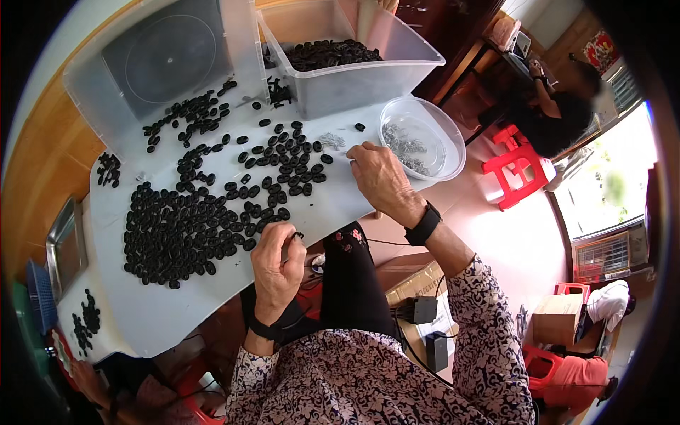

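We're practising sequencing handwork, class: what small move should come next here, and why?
Probably, the right hand should pick one small piece from the loose silvery pile and bring it toward the left hand: the right fingertips are close beside that pile, while the left hand pinches a small black part.

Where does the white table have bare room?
On the white table, bare patches lie between the dense black pile and the near edge, and between the looser ovals and the right hand. The pile's area is crowded.
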Tool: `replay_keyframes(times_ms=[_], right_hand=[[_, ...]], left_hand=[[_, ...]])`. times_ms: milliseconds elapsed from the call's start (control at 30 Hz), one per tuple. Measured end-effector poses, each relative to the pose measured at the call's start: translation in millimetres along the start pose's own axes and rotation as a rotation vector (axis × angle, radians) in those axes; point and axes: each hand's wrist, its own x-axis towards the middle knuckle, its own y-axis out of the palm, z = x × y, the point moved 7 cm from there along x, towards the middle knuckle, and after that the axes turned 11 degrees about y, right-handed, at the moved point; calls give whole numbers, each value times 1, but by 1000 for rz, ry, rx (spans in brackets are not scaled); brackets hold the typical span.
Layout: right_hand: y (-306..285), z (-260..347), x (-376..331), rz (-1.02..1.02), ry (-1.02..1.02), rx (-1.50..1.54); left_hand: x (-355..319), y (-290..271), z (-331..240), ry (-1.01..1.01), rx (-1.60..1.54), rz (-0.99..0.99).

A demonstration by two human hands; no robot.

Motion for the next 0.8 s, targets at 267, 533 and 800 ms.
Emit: replay_keyframes(times_ms=[267, 533, 800], right_hand=[[0, -1, -8, -66, 38, -19], [10, -4, 10, 17, 85, -186], [10, 15, 22, 74, 15, -281]], left_hand=[[-2, 1, 3, -37, 11, -4], [0, 0, -1, -44, 43, -3], [-2, -2, 4, -52, -31, -27]])
